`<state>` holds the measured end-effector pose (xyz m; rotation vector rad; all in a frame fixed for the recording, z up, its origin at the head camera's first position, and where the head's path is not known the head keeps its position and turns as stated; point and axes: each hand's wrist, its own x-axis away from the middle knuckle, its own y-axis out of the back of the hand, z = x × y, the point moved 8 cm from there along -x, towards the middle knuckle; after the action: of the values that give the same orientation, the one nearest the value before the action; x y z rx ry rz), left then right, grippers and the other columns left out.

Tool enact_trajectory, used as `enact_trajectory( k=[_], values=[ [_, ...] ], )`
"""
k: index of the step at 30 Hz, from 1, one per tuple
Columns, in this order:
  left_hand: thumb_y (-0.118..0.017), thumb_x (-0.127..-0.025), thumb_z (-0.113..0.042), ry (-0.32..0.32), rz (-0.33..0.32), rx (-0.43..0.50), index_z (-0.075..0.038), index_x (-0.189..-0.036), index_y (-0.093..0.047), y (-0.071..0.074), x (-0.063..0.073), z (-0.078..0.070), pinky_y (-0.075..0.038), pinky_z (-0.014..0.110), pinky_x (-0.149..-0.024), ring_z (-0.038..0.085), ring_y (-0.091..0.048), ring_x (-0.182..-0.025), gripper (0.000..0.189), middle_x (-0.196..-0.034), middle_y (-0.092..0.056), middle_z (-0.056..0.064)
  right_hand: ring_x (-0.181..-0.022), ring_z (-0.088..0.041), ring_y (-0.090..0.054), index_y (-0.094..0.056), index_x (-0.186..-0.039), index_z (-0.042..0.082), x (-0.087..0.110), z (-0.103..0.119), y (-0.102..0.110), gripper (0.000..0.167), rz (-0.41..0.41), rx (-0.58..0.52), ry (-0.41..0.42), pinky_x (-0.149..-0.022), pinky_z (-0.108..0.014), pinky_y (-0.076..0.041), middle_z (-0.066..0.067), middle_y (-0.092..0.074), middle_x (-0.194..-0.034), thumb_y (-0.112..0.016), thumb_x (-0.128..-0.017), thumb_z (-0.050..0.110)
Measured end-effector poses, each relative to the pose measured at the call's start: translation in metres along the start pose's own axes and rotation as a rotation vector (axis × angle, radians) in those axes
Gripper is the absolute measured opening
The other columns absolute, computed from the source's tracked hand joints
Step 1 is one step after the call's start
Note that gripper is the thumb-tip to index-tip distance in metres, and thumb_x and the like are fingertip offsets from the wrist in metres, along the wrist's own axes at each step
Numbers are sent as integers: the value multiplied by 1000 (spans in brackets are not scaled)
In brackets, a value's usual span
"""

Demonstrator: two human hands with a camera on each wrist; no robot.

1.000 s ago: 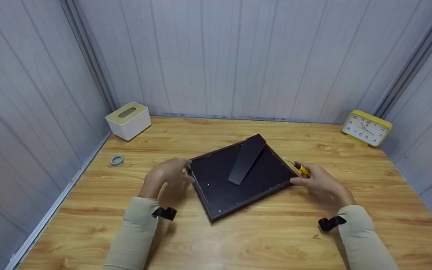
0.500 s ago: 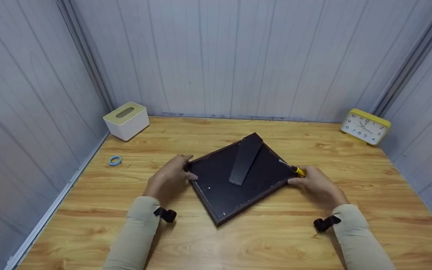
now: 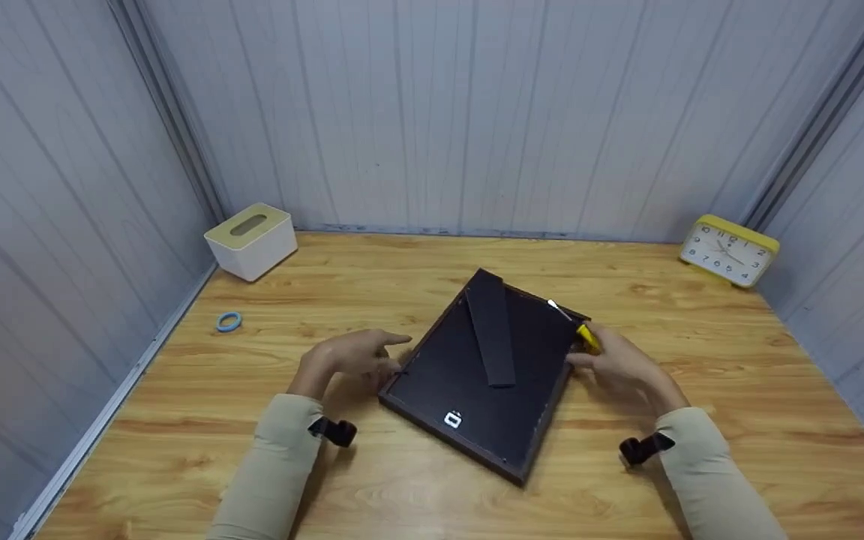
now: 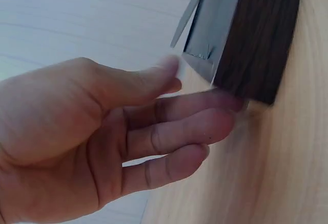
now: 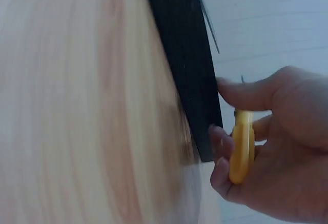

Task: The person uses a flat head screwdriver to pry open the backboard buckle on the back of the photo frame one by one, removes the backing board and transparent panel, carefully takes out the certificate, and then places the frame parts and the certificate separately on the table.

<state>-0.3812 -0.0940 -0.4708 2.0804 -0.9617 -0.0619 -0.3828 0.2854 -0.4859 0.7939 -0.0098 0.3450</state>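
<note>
A dark photo frame [image 3: 424, 375] lies back side up on the table, turned at an angle. Its black easel stand [image 3: 493, 334] runs down the back panel, and a small metal hanger [image 3: 453, 419] shows near the front edge. My left hand [image 3: 353, 356] is beside the frame's left side, fingers loosely bent; in the left wrist view the fingertips [image 4: 215, 124] come right up to the frame's corner. My right hand [image 3: 623, 367] holds a yellow-handled screwdriver [image 5: 242, 152] against the palm, its shaft pointing over the frame. That hand's thumb and fingertips meet the frame's right edge.
A white tissue box [image 3: 256, 251] with a pale lid stands at the back left. A blue ring [image 3: 229, 322] lies in front of it. At the back right is a yellow alarm clock [image 3: 730, 251]. Panelled walls enclose the wooden table [image 3: 402, 502] on the sides and back.
The photo frame has turned counterclockwise, its front corner swinging right and the hanger coming into sight. My left hand has come off the frame's left corner; my right has shifted slightly left.
</note>
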Motion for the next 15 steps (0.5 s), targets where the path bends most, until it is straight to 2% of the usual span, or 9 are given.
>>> enact_trajectory(
  k=[1,2,3,5,6,9,12,15],
  values=[
    [-60,-101,-13,-2,7,22,-8,-157,-32,-2,0,1,-58,40,-73,18,-71,-74,63,-97,-73,4,-141,-45,-29,-10,-156,-9,1,0,-2,99,11,-29,1,-111,-57,-30,-33,-25,-156,-73,-93,35],
    [-64,-99,-12,-4,14,41,-8,-158,-30,-4,-1,1,-58,40,-76,19,-71,-76,68,-95,-74,4,-144,-46,-23,-10,-157,-8,2,-1,-4,105,27,-58,5,-113,-58,-27,-32,-21,-158,-77,-89,36],
    [-68,-96,-12,-3,11,49,-9,-158,-29,-5,-2,1,-57,39,-78,18,-71,-80,74,-95,-74,4,-144,-46,-23,-11,-157,-6,2,-1,-6,110,40,-81,10,-113,-58,-26,-31,-22,-158,-81,-85,37],
    [-77,-88,-14,8,-11,68,-13,-160,-26,-8,-4,3,-55,38,-86,18,-69,-91,88,-106,-72,2,-133,-44,-39,-16,-158,-2,1,1,-12,115,74,-109,44,-106,-53,-38,-30,-37,-149,-88,-77,35],
    [-82,-84,-16,5,-23,65,-15,-160,-25,-9,-5,2,-53,38,-91,18,-66,-102,95,-116,-70,3,-124,-41,-46,-19,-158,0,1,2,-15,115,90,-119,66,-100,-48,-44,-28,-45,-141,-90,-74,33],
    [-90,-74,-24,-10,-32,45,-19,-162,-18,-13,-10,-2,-43,41,-105,21,-48,-131,113,-149,-48,5,-99,-32,-51,-25,-158,5,0,7,-22,114,128,-118,119,-83,-39,-47,-20,-54,-120,-93,-70,31],
    [-92,-70,-30,-28,13,25,-21,-163,-10,-23,-16,-8,-27,43,-116,23,-19,-149,124,-166,-14,3,-118,-34,-50,-25,-159,7,2,10,-24,117,144,-96,153,-97,-44,-46,-21,-48,-140,-94,-68,33],
    [-91,-70,-37,-25,68,-29,-20,-163,-4,-32,-19,-12,-20,43,-119,24,-5,-151,129,-167,3,7,-141,-38,-32,-22,-160,9,4,11,-24,120,170,-82,173,-110,-53,-35,-21,-28,-159,-94,-68,33]
  ],
)
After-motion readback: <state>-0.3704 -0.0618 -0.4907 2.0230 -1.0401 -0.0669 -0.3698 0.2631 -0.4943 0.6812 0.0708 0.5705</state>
